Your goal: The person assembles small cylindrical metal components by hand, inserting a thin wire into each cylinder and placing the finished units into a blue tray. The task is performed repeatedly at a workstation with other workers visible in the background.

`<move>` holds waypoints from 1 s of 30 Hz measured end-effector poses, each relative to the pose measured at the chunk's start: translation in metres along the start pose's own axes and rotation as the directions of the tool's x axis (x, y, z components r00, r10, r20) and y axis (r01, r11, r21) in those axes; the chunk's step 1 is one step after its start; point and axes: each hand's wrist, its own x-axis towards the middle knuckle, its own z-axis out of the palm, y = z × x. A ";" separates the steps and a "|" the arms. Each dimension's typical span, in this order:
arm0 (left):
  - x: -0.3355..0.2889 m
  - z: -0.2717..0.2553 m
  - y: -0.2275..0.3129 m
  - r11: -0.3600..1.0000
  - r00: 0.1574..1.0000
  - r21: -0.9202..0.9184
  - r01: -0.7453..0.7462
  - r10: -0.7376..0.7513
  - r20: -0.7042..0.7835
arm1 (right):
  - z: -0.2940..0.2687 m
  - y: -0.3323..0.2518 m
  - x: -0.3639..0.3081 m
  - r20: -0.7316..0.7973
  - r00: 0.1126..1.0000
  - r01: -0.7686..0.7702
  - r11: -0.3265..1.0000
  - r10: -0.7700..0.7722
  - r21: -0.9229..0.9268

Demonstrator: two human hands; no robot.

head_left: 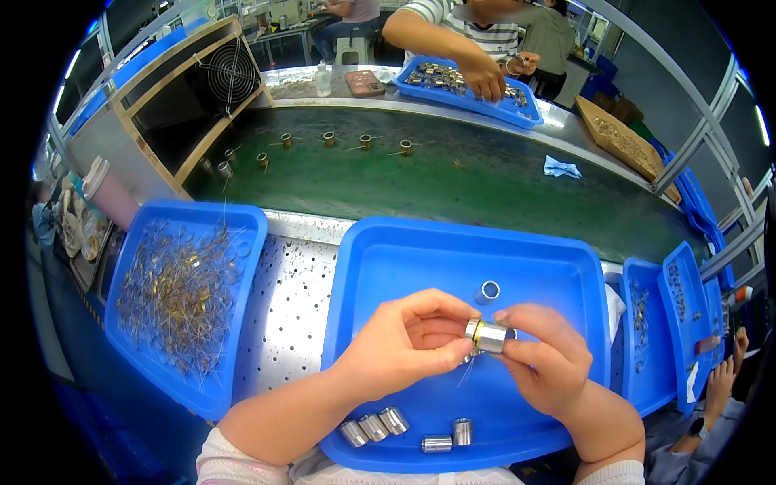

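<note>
Above a large blue tray (469, 230), I hold a short shiny metal cylinder (491, 337) between both hands. My left hand (412, 338) pinches a metal ring (471, 328) at its left end, with a yellow band showing between ring and cylinder. Thin wires hang below. My right hand (550, 356) grips the cylinder's right end between thumb and fingers. Behind my hands, a metal sleeve (487, 292) stands upright in the tray. Several metal sleeves (374, 427) lie near the tray's front left, and two more (437, 443) lie at the front middle.
Left is a blue tray (252, 234) heaped with wired coils. Beyond runs a green conveyor belt (347, 182) carrying several wired rings and a blue cloth (562, 167). Across it, a person's hand (483, 77) reaches over a tray of parts. More trays (647, 279) and another person's hands are at right.
</note>
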 end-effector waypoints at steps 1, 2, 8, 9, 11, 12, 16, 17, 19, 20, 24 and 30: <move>0.000 0.000 0.000 1.000 1.000 -0.002 0.010 -0.010 -0.002 | 0.001 0.000 -0.001 -0.001 1.000 0.010 1.000 -0.010 -0.008; 0.000 0.000 0.000 1.000 1.000 -0.002 0.010 -0.010 -0.005 | 0.002 0.000 -0.001 -0.002 1.000 0.019 1.000 -0.019 -0.018; 0.000 0.001 0.000 1.000 0.999 0.007 0.030 -0.030 -0.035 | 0.001 -0.001 -0.001 0.024 0.998 0.055 0.996 -0.053 -0.068; 0.000 0.001 0.001 0.999 0.999 0.006 0.031 -0.031 -0.038 | 0.001 -0.001 0.000 0.028 0.998 0.061 0.995 -0.059 -0.075; 0.000 0.001 0.000 0.999 0.999 0.007 0.031 -0.031 -0.041 | 0.001 -0.001 0.000 0.036 0.997 0.072 0.994 -0.069 -0.084; 0.001 0.000 0.000 1.000 0.999 0.009 0.029 -0.029 -0.042 | 0.001 -0.001 0.000 0.039 0.996 0.078 0.993 -0.074 -0.089; 0.001 0.000 0.000 1.000 0.999 0.014 0.025 -0.024 -0.038 | 0.001 0.000 -0.002 0.047 0.995 0.097 0.990 -0.093 -0.102; 0.001 -0.001 0.000 1.000 0.999 0.016 0.025 -0.024 -0.039 | 0.002 0.000 -0.002 0.048 0.994 0.103 0.989 -0.099 -0.106; 0.001 -0.001 -0.001 0.999 0.999 0.020 0.025 -0.024 -0.040 | 0.002 0.000 -0.002 0.053 0.993 0.110 0.988 -0.105 -0.108; 0.001 -0.002 -0.001 0.999 0.999 0.025 0.031 -0.030 -0.041 | 0.003 0.000 -0.002 0.058 0.993 0.110 0.988 -0.105 -0.105; 0.002 -0.003 -0.001 0.998 0.998 0.038 0.055 -0.054 -0.045 | 0.005 -0.002 -0.002 0.059 0.994 0.097 0.989 -0.091 -0.110; 0.002 -0.004 0.000 0.996 0.998 0.065 0.059 -0.058 -0.018 | 0.005 -0.003 0.000 0.071 0.994 0.092 0.990 -0.085 -0.109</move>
